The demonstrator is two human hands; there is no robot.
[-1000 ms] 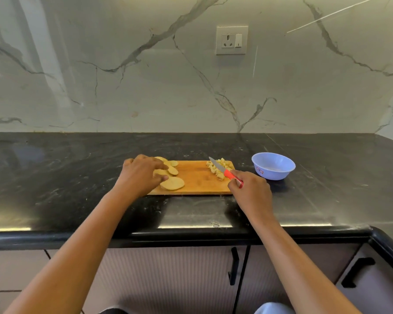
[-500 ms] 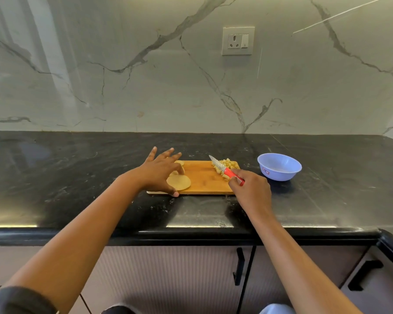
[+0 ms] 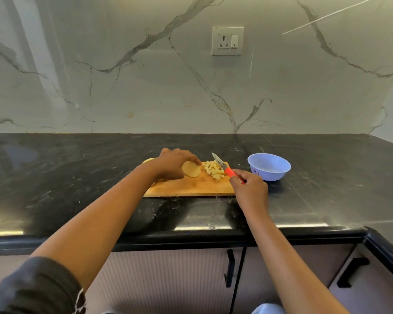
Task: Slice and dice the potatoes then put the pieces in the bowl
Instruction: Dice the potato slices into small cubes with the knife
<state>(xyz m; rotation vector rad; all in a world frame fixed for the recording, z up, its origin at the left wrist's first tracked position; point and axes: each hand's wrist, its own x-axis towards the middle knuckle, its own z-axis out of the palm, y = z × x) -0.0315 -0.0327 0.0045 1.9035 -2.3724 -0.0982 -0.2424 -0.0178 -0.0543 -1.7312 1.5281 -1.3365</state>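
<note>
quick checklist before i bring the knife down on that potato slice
1. Left hand holds the potato slice on the cutting board: ok.
2. Slice lying flat: cannot tell, it looks propped up.
3. Right hand has a grip on the knife handle: ok.
4. Blade apart from the left hand: ok.
5. Room around the slice: not ok, diced pieces lie close beside it.
6. Bowl upright, right of the board: ok.

Socket (image 3: 227,41) on marble wall (image 3: 123,87); black countertop (image 3: 77,177); cabinet handles (image 3: 230,268) below.
</note>
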